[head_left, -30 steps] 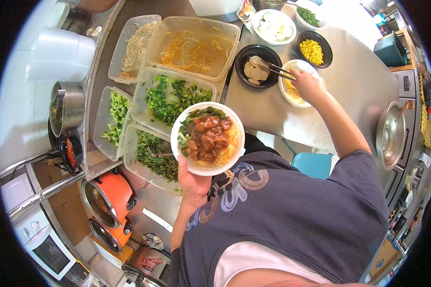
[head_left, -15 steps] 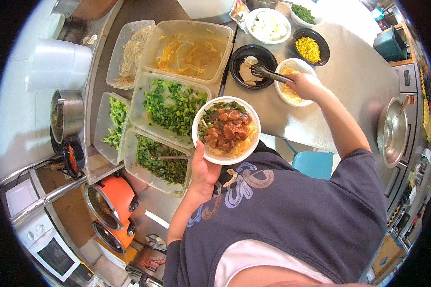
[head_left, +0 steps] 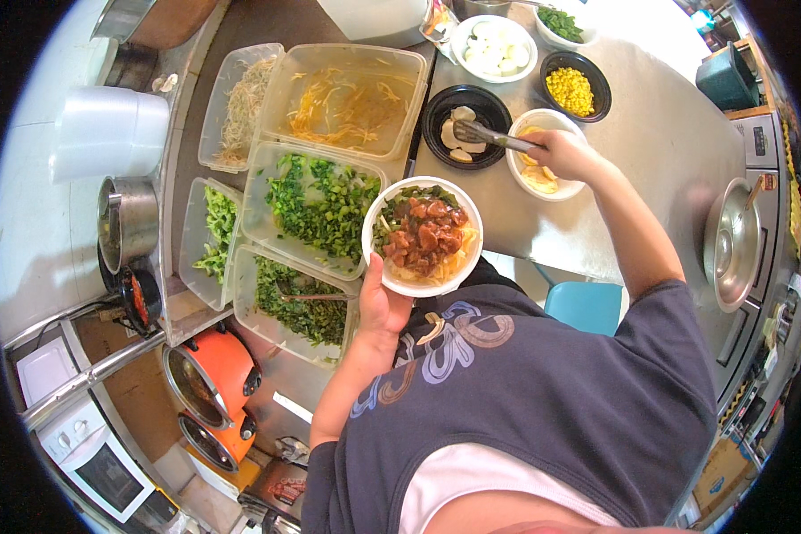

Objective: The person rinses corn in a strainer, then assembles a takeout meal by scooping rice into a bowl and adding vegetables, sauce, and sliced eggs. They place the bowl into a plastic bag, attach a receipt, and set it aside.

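My left hand [head_left: 384, 307] grips the side of a white bowl [head_left: 392, 278] in front of my chest. Saucy brown meat chunks [head_left: 425, 233], dark greens and pale yellow strips fill it. In my right hand [head_left: 561, 156] are metal tongs [head_left: 498, 137], their tips over a black bowl [head_left: 436, 147] holding a few pale slices [head_left: 463, 133]. Whether the tips touch a slice I cannot tell. Under my right hand stands a white bowl of yellow slices [head_left: 539, 178], partly hidden by the hand.
Clear tubs of chopped greens [head_left: 316, 200], dark leaves [head_left: 298, 303], yellow shreds [head_left: 347, 102] and pale sprouts [head_left: 245, 107] stand left. Farther back are a bowl of corn [head_left: 570, 91], a bowl of white pieces [head_left: 497, 49] and a green-leaf bowl [head_left: 561, 27]. Orange pots [head_left: 218, 374] sit lower left.
The tongs' tips have moved slightly left over the black bowl, where the slices lie differently and more show. The left hand's bowl has shifted only a little.
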Tool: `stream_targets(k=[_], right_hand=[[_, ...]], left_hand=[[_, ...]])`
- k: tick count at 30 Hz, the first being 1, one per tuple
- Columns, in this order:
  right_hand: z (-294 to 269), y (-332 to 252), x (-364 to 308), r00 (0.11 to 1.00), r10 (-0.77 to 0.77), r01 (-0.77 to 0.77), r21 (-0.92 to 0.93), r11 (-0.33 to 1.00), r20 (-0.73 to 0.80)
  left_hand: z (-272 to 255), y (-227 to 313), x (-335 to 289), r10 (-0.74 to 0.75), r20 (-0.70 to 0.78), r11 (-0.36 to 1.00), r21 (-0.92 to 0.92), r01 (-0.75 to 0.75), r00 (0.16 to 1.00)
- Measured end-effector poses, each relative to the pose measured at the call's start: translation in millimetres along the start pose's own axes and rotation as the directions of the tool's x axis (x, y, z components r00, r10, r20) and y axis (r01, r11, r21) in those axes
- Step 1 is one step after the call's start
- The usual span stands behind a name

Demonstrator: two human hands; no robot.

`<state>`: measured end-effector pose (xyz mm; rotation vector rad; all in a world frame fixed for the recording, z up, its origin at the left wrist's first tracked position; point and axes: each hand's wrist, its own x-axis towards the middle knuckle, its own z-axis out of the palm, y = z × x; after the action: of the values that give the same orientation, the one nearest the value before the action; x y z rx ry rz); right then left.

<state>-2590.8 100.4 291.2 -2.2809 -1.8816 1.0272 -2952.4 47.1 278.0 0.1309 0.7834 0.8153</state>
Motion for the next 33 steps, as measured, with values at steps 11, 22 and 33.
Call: stream_targets(k=[11,22,33], right_hand=[[-46,-1,-106,0.996,0.039,-0.008,0.362,0.932,-0.079],[33,59,-150,0.897,0.313,-0.385,-0.204,0.900,-0.311],[60,62,-129,0.870,0.346,-0.409,-0.120,0.905,-0.352]], left_hand=[[4,-13,48,-0.071,0.102,0.997,0.011,0.070,0.992],[24,-19,63,-0.094,0.173,0.995,0.038,0.089,0.980],[35,-17,70,-0.097,0.172,0.995,0.031,0.093,0.980]])
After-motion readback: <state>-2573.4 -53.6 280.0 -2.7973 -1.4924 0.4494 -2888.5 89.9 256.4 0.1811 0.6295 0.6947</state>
